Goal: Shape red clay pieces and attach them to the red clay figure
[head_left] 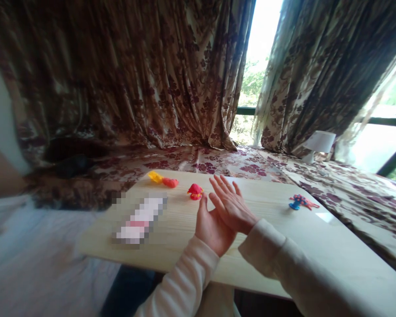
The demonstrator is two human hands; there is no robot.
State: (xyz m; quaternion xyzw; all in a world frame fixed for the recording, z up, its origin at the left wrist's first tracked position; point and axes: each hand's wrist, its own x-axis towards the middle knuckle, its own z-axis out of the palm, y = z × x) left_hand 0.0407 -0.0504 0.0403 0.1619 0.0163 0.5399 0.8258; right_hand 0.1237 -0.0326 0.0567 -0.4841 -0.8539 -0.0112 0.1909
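My left hand (211, 230) is held palm up over the pale wooden table (178, 251), its thumb stretched out. My right hand (229, 203) lies across the left palm with its fingers straight and slightly apart. The left fingers are mostly covered by it. Whether anything is between the palms is hidden. Just beyond my left thumb stands a small red figure with yellow bits (195, 192), which looks like modelling clay. Further back to the left are a yellow lump (155, 177) and an orange-red lump (170, 182) side by side.
A blue and red dotted figure (298, 202) stands on the table's right part. A flat, blurred-out item (141, 220) lies on the left. Behind the table are a flowered cloth surface (251, 165), a white lamp (320, 141) and patterned curtains (171, 75).
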